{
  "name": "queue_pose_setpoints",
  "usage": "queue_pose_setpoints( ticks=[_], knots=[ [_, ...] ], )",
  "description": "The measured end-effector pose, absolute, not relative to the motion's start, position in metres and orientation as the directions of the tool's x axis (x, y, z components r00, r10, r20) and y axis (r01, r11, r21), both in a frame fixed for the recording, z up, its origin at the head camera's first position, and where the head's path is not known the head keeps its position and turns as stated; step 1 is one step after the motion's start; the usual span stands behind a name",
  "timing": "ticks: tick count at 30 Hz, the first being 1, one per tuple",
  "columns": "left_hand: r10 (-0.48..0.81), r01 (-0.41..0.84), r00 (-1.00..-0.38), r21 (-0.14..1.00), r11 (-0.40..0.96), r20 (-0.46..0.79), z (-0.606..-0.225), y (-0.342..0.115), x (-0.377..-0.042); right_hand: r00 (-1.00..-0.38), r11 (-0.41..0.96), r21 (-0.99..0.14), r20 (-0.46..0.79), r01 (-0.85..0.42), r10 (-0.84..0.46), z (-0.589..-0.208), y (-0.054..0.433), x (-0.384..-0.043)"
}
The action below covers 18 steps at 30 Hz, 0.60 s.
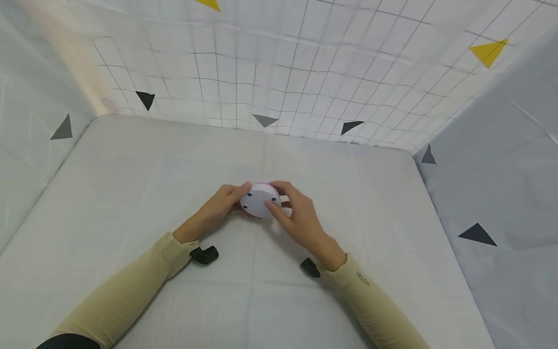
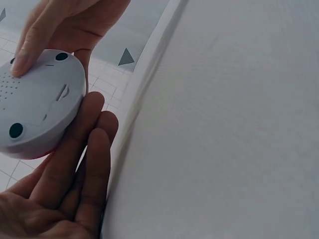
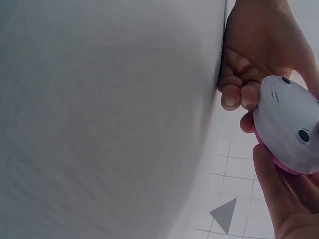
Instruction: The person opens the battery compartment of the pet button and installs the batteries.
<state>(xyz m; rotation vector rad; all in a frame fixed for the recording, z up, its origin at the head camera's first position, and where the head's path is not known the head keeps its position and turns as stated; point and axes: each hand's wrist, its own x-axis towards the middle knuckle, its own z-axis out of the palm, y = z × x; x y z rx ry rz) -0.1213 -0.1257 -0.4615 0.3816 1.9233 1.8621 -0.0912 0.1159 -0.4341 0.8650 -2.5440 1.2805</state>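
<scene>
A white rounded device (image 1: pixel 258 206) with a pink far side is held up between both hands. Its flat base faces the head camera, with black round feet and a patch of small holes. In the left wrist view, a small slotted latch shows on the device (image 2: pixel 47 112). My left hand (image 1: pixel 215 207) grips its left edge, thumb on top and fingers beneath. From the right, my right hand (image 1: pixel 302 220) holds it, thumb pressed on the base near the holes and fingers around the far rim. The pink side is mostly hidden.
A white-covered table (image 1: pixel 196 305) lies under the hands. Behind it hangs a white sheet (image 1: pixel 279 63) with a grid and dark and yellow triangles. Grey side walls (image 1: pixel 514 194) stand left and right. Black straps with small dark pieces (image 1: pixel 205 255) sit at the cuffs.
</scene>
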Motion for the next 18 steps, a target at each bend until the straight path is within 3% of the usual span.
queue_pose_setpoints(
  ticks=[9, 18],
  knots=[
    [0.482, -0.099, -0.871, 0.995, 0.021, -0.097, -0.4607, -0.125, -0.121, -0.8, 0.457, -0.662, 0.421, -0.594, -0.428, -0.4345, 0.1142, -0.0902],
    [0.485, -0.083, -0.869, 0.995, 0.048, -0.096, -0.4613, -0.1265, -0.1211, -0.901, 0.534, -0.737, 0.246, -0.413, -0.357, -0.4306, 0.1152, -0.0883]
  ],
)
